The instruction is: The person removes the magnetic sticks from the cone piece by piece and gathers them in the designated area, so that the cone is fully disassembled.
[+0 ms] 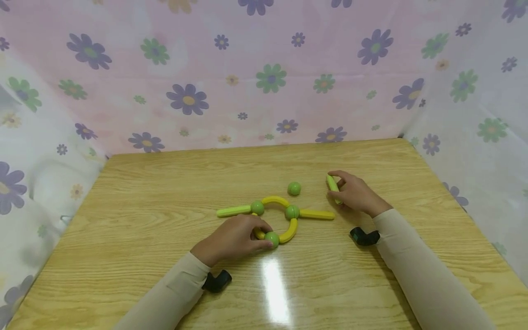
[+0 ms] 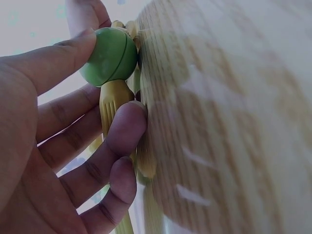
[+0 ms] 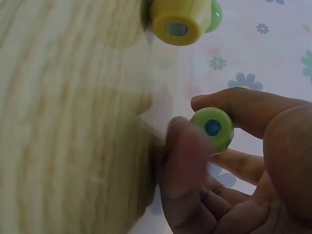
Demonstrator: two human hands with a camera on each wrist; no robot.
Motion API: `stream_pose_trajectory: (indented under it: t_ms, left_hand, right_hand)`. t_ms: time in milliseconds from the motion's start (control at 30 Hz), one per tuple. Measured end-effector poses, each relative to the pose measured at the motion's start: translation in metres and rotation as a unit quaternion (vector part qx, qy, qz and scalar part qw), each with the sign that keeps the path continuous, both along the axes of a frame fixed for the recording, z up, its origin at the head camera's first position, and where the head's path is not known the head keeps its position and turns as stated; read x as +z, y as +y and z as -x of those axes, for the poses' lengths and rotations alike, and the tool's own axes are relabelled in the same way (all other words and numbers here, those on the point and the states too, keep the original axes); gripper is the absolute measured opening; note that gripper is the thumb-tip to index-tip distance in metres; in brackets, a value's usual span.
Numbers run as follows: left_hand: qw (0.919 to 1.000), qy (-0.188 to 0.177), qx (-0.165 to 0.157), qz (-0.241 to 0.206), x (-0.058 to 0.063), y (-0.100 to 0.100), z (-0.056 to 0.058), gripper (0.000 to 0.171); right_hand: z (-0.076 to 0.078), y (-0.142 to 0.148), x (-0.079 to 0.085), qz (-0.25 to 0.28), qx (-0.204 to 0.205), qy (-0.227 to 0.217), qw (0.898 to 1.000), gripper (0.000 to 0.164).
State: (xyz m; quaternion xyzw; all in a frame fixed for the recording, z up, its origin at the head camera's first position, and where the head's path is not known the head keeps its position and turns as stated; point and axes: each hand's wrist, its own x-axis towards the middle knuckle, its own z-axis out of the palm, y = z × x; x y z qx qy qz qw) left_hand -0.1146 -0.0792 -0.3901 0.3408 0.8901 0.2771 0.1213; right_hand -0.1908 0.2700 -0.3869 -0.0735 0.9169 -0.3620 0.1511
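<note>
On the table, curved yellow rods and green balls form a ring. My left hand holds the ring's near ball between thumb and fingers; the left wrist view shows the thumb on that green ball with a yellow rod joined below it. At the right, my right hand pinches a light green rod. Its round end has a dark dot in the right wrist view. A straight yellow rod sticks out from the ring's right ball.
A loose green ball lies behind the ring. A light green rod extends left from the ring's upper-left ball. Flower-patterned cloth hangs along the back and sides of the wooden table.
</note>
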Motion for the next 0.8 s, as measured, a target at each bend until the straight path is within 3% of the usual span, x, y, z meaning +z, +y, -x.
stream_pose_trajectory:
  t_ms: [600,800]
  left_hand:
    - [1.0,0.006,0.001,0.001,0.0026,0.0002,0.0004,0.029]
    - [1.0,-0.009,0.001,-0.004,0.0018,0.0011,-0.0015,0.027]
  right_hand:
    - [0.0015,-0.0006,-0.0002,-0.023,0.025,-0.006,0.999,0.073]
    - [-0.0003,-0.0003,-0.0007,-0.025,0.029,-0.008,0.999,0.074]
